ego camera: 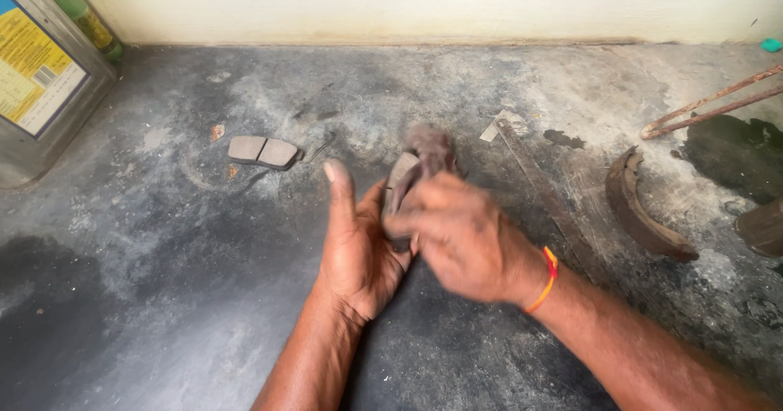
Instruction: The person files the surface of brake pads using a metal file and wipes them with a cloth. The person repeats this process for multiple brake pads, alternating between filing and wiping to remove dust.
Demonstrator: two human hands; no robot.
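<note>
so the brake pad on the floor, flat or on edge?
Flat: the brake pad lies face-up on the concrete floor, apart from both hands.

The two hands, left hand (356, 252) and right hand (461, 236), meet in the middle of the dirty floor (163, 297), and there is lots of open floor on the near left side for a hand to move. A flat brake pad (263, 151) lies just past the left hand, and a big metal can (41, 77) blocks the far left corner. On the right, a curved brake shoe (640, 207), a long flat strip (542, 187) and rusty rods (710, 105) stand in the way.
</note>
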